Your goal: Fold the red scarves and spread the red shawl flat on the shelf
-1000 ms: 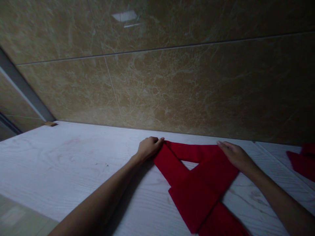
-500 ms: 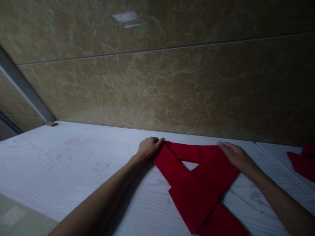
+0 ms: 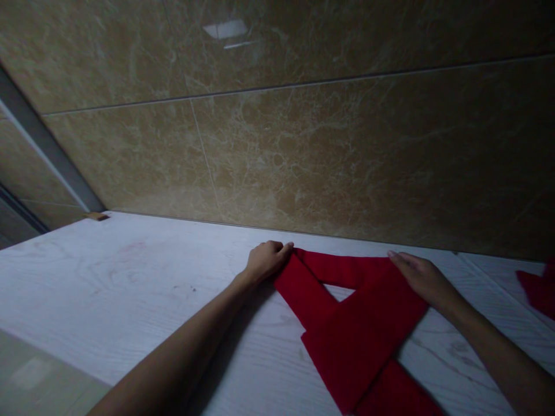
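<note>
Both hands, left hand [image 3: 269,260] and right hand [image 3: 420,280], grip a crossed red cloth band [image 3: 359,332] near the white surface's [image 3: 143,283] far edge; more red fabric [image 3: 540,293] lies rightward, a brown block [image 3: 97,216] at the far-left corner.

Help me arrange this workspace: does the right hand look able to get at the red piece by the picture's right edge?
Probably yes: the right hand is the nearer one, and nothing visible blocks the red piece, though it would likely have to release the folded red cloth.

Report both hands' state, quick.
Left hand: closed, holding the red scarf at its far left corner.
Right hand: closed, holding the same scarf at its far right corner.
</note>
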`<move>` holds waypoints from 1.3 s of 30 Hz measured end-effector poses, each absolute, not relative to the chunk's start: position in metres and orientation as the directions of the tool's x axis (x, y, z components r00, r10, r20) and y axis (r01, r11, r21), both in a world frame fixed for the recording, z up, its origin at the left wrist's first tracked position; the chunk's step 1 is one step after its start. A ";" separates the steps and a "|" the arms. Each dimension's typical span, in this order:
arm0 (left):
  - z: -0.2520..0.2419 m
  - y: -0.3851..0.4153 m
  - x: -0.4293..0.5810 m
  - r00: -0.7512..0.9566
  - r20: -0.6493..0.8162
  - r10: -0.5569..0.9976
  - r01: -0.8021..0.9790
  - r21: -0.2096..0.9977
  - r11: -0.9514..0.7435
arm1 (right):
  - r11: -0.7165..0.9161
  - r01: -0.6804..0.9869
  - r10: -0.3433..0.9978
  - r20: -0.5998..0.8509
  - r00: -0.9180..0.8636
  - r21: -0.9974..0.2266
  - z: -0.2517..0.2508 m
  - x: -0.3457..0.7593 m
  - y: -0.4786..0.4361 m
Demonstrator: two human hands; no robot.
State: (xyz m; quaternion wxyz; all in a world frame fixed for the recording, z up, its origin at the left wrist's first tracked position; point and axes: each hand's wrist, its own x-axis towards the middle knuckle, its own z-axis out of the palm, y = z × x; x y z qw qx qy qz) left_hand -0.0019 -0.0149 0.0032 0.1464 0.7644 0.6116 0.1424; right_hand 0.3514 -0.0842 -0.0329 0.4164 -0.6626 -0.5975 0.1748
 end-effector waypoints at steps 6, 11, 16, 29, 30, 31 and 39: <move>0.004 -0.015 -0.001 0.205 0.026 0.978 0.891 0.409 -0.198 | 0.037 0.671 0.939 0.256 0.231 -0.740 -0.032 0.352 -0.085; 0.002 -0.014 -0.001 0.204 0.036 0.978 0.890 0.409 -0.200 | 0.045 0.671 0.930 0.276 0.242 -0.740 -0.034 0.352 -0.083; 0.002 -0.014 -0.001 0.202 0.029 0.979 0.893 0.404 -0.197 | 0.071 0.666 0.934 0.284 0.218 -0.743 -0.036 0.355 -0.083; 0.004 -0.016 -0.002 0.212 0.030 0.977 0.900 0.383 -0.207 | 0.064 0.671 0.932 0.284 0.224 -0.739 -0.032 0.351 -0.085; 0.004 -0.016 -0.002 0.213 0.030 0.977 0.901 0.381 -0.208 | 0.059 0.671 0.934 0.279 0.225 -0.739 -0.032 0.351 -0.085; 0.004 -0.016 -0.001 0.213 0.029 0.977 0.901 0.381 -0.208 | 0.052 0.669 0.935 0.271 0.228 -0.742 -0.031 0.351 -0.085; 0.005 -0.016 -0.001 0.217 0.034 0.976 0.897 0.388 -0.213 | 0.051 0.637 0.938 0.255 0.233 -0.769 -0.033 0.351 -0.085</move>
